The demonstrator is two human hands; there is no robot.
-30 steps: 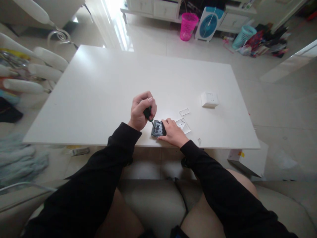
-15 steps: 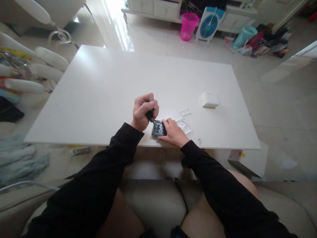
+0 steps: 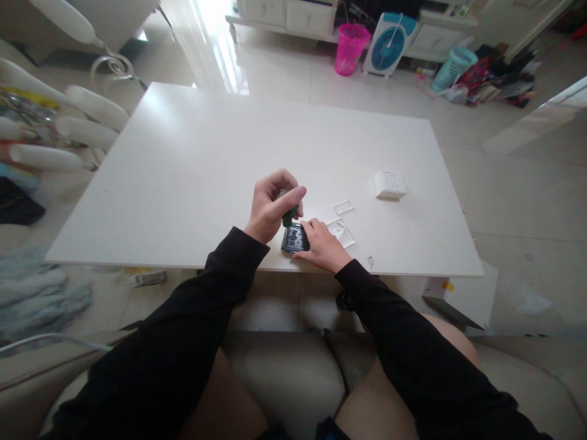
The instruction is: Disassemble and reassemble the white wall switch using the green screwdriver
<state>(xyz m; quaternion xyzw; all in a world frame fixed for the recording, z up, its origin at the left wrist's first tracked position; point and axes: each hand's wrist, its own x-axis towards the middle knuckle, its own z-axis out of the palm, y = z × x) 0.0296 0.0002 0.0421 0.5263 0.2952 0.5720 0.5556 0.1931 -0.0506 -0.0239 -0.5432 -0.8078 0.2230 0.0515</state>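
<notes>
My left hand (image 3: pixel 277 205) is closed round the dark green handle of a screwdriver (image 3: pixel 288 217), its thumb stretched along the top. The tool points down at a small black socket module (image 3: pixel 293 238) lying near the table's front edge; its tip is hard to make out. With fingers and thumb over the module's right side, my right hand (image 3: pixel 320 243) grips it against the table. Partly under that hand lies a white square faceplate frame (image 3: pixel 345 234). A thin white rectangular frame (image 3: pixel 343 208) rests just beyond it.
A stack of white wall sockets (image 3: pixel 389 184) stands on the right of the white table (image 3: pixel 206 165). A tiny clear bag or part (image 3: pixel 370 261) lies near the front edge. A pink basket (image 3: pixel 351 50) and a blue fan (image 3: pixel 389 44) are on the floor beyond.
My left hand has turned on the screwdriver and moved slightly right; its thumb has straightened out and the handle is more upright. My right hand and the module have stayed in place.
</notes>
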